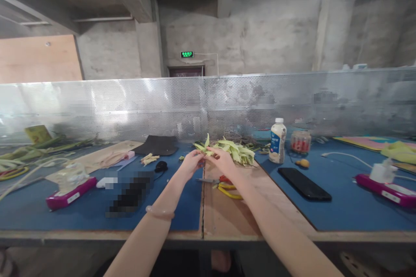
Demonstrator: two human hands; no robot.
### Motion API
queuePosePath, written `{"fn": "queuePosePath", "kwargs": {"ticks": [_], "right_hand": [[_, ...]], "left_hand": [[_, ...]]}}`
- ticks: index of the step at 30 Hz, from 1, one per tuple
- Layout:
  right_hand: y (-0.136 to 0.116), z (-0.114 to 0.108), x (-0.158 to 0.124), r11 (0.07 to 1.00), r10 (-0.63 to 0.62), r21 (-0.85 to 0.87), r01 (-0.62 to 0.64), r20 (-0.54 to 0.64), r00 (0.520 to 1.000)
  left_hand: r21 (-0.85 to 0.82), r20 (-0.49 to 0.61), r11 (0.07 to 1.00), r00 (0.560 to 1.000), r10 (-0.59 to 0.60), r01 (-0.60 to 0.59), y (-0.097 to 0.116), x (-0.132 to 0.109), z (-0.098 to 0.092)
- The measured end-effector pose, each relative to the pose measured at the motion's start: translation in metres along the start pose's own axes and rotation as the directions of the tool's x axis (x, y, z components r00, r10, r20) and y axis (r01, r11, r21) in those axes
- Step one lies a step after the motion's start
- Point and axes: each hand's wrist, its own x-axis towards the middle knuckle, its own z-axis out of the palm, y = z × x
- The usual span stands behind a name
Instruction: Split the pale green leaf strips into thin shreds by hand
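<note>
My left hand (191,164) and my right hand (222,162) meet over the middle of the table, fingers pinched together. Between their fingertips is a pale green strip of corn husk (207,142), its pointed tips sticking up. Just behind my right hand lies a pile of similar pale green husks (238,151). Beneath the hands rests a pair of scissors (229,190) with yellow and red handles, blades toward the left; my right wrist partly covers it. A pale bangle (160,212) circles my left wrist.
Right of the husks stand a bottle (277,143) and a glass jar (300,142), with a black phone (304,184) in front. Purple power strips (73,192) lie at both sides. A black sheet (156,145) lies back left. A perforated metal screen (146,104) borders the table's far edge.
</note>
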Motion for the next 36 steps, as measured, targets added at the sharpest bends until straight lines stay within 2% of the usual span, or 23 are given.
{"fn": "queuePosePath", "kwargs": {"ticks": [6,10,14,17,23,28,36], "right_hand": [[-0.003,0.002,0.003,0.962,0.210,0.193,-0.194,-0.065,0.975],[-0.004,0.000,0.004,0.917,0.272,0.326,-0.230,-0.089,0.958],[-0.004,-0.002,0.004,0.890,0.322,0.366,-0.273,-0.080,0.943],[-0.002,-0.003,0.004,0.899,0.315,0.336,-0.281,-0.053,0.947],[0.005,-0.005,0.002,0.958,0.257,0.144,-0.248,-0.050,0.965],[0.008,-0.001,0.002,0.968,0.230,0.121,-0.220,-0.079,0.970],[0.008,0.003,0.002,0.975,0.204,0.115,-0.191,-0.113,0.972]], "left_hand": [[0.009,0.027,1.000,0.999,0.022,-0.022,0.001,-0.001,0.003],[0.032,0.053,0.999,0.998,0.032,-0.034,0.001,-0.002,0.004],[0.033,0.102,0.997,0.992,0.069,-0.072,0.002,-0.003,0.005],[0.021,0.132,0.996,0.988,0.081,-0.085,0.002,-0.004,0.006],[0.048,0.144,0.997,0.988,0.055,-0.062,0.002,-0.004,0.006],[0.053,0.085,0.997,0.995,0.049,-0.054,0.001,-0.002,0.004],[0.083,0.174,0.990,0.980,0.097,-0.113,0.003,-0.008,0.008]]}}
